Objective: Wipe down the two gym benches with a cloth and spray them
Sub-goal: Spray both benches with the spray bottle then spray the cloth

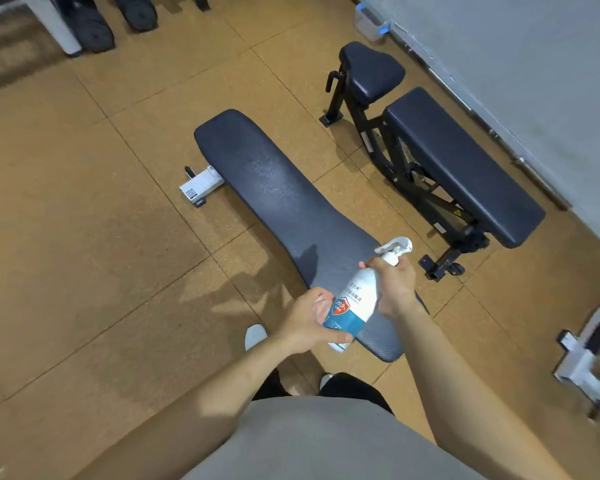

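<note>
A long flat bench with a dark blue pad (278, 188) runs from the centre toward me. A second bench (461, 164), dark blue with a black frame and a separate seat pad, stands to its right near the wall. Over the near end of the flat bench I hold a white spray bottle (355, 306) with a blue and red label. My left hand (309, 323) grips the bottle's lower body, and something pinkish shows under its fingers. My right hand (394, 289) grips the neck just below the white trigger head (395, 249). No cloth is plainly visible.
The floor is tan cork-like tiles (101, 237). A grey wall (534, 64) with a barbell along its base runs at the right. Black weight plates on a white rack (94, 26) stand at the far left. A white machine frame (589, 358) sits at the right edge.
</note>
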### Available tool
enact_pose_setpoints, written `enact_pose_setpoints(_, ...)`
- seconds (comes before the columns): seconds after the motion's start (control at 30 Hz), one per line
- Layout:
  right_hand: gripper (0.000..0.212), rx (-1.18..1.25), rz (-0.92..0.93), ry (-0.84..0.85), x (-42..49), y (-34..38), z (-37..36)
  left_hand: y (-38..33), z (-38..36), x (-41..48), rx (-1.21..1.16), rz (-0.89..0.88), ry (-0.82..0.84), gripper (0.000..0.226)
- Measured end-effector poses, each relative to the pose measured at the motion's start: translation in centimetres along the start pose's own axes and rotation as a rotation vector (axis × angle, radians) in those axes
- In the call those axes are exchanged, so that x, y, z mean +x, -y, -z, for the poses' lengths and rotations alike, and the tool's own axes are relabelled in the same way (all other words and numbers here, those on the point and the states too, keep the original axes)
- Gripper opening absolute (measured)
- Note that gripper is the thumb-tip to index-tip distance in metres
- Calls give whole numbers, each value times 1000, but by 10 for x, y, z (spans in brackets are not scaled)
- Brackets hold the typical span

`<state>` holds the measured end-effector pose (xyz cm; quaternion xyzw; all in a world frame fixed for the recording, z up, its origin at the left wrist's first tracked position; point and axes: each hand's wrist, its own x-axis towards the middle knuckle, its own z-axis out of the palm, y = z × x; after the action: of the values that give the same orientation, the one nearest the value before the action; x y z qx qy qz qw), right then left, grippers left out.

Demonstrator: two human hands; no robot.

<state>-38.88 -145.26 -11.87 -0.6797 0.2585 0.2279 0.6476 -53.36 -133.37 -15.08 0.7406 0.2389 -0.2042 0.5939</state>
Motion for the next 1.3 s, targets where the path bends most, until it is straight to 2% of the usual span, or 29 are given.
enact_pose_setpoints(0.13, 24, -10, 37, -40, -1, 3, -27, 12, 17, 6, -47, 15, -1, 70)
enact_pose_setpoints(0.3, 25, 21, 26, -98, -5, -5, -18, 13, 21, 6, -48, -5, 66, 76)
enact_pose_setpoints(0.53, 24, 150, -27, -268, -24, -29, 45, 9, -15, -8, 65, -61, 176, 75)
enact_pose_setpoints(0.7, 25, 295, -35, -270, -55, -56, 97, 4, -46, -36, 187, -103, 248, 72)
enact_pose_setpoints(0.93, 23, 481, 1, -350, -97, -86, 154, 6, -88, -77, 364, -161, 268, 75)
enact_pose_setpoints(1.2, 25, 652, -77, -451, -127, -116, 193, 6, -117, -108, 403, -184, 341, 77)
enact_pose_setpoints(1.3, 28, 720, -71, -454, -133, -124, 200, -2, -118, -105, 489, -233, 370, 76)
